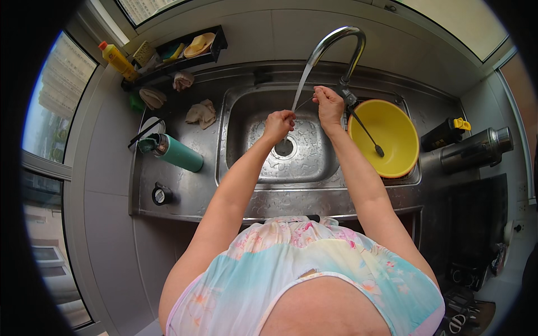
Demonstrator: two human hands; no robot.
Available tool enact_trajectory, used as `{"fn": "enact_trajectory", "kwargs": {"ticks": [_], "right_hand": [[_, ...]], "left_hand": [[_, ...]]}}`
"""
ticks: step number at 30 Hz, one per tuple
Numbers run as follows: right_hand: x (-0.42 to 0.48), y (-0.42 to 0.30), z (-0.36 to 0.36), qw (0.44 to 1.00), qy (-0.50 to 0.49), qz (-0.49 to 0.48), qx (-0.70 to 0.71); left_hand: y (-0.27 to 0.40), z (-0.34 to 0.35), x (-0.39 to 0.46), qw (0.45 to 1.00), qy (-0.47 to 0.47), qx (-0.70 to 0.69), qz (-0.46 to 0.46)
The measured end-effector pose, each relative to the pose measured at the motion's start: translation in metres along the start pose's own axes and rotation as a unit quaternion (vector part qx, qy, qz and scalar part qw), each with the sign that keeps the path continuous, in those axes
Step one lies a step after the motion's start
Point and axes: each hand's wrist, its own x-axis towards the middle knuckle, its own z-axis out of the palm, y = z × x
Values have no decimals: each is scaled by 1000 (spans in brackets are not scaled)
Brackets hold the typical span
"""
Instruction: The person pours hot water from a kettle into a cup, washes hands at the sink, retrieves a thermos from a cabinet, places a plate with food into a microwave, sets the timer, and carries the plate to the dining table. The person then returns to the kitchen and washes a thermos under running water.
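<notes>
Water runs from the chrome gooseneck faucet point(336, 35) into the stainless steel sink point(248, 126). My left hand point(279, 126), fingers closed, is beside the stream above the drain point(284, 148). My right hand point(328, 105) is raised right of the stream, its fingers pinched together. Between the two hands runs a thin, thread-like piece point(303, 103); it is too fine to identify, and its ends are hidden in my fingers. Right of my right hand stands a yellow bowl point(399, 138) with a dark, thin-handled brush point(368, 131) reaching into it.
A teal bottle point(180, 154), a black lid point(162, 195) and a crumpled cloth point(201, 114) lie left of the sink. A wall shelf point(185, 61) holds sponges and soap, with a yellow squeeze bottle point(118, 61) at its end. A black bottle point(439, 135) and a steel thermos point(473, 150) lie at right.
</notes>
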Motion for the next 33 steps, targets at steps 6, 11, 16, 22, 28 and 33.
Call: {"fn": "enact_trajectory", "kwargs": {"ticks": [6,11,16,22,28,33], "right_hand": [[-1,-11,13,992,-120,-21,-31],[16,0,15,968,-252,14,-10],[15,-3,27,969,-211,77,103],[5,0,29,962,-222,82,133],[0,-3,26,968,-219,49,111],[2,8,12,967,-254,-13,-21]], "left_hand": [[-13,-9,3,985,-86,-114,-97],[-45,-22,-7,978,-141,-152,-29],[-34,-30,-13,978,-133,-159,31],[-31,-38,-22,988,-142,-62,27],[-28,-35,-20,991,-112,-57,-38],[-28,-42,-15,977,-87,192,31]]}}
